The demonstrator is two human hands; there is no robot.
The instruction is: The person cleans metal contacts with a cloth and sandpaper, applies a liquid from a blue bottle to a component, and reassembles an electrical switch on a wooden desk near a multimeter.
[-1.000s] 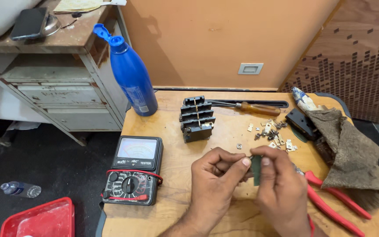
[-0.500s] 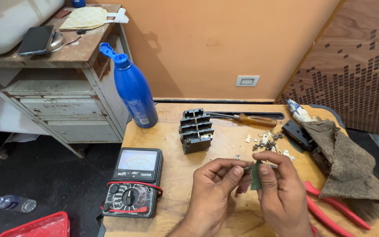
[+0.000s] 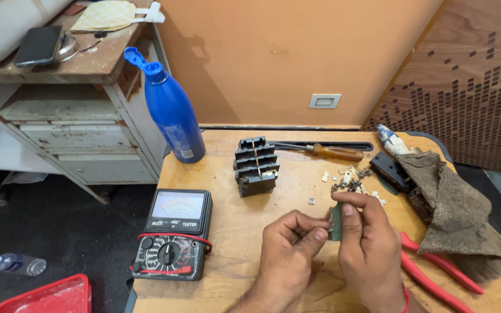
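My right hand [image 3: 369,243] pinches a small dark green flat part [image 3: 336,222] upright between thumb and fingers, above the wooden table [image 3: 227,232]. My left hand [image 3: 288,246] is closed against the part's left edge, fingertips touching it; whether it holds something tiny I cannot tell. A black ribbed electrical block [image 3: 256,166] stands beyond the hands. Small loose metal pieces [image 3: 352,177] lie scattered just past my right hand.
An analog multimeter [image 3: 172,235] lies at the table's left front. A blue bottle [image 3: 171,113] stands at the back left. A screwdriver [image 3: 326,152], black parts [image 3: 391,170], a brown cloth [image 3: 453,203] and red pliers [image 3: 436,266] sit right. A cabinet [image 3: 59,116] stands left.
The view has tilted slightly; both hands stay together on the green part, with my left fingers pressed closer to it. Nothing on the table has moved.
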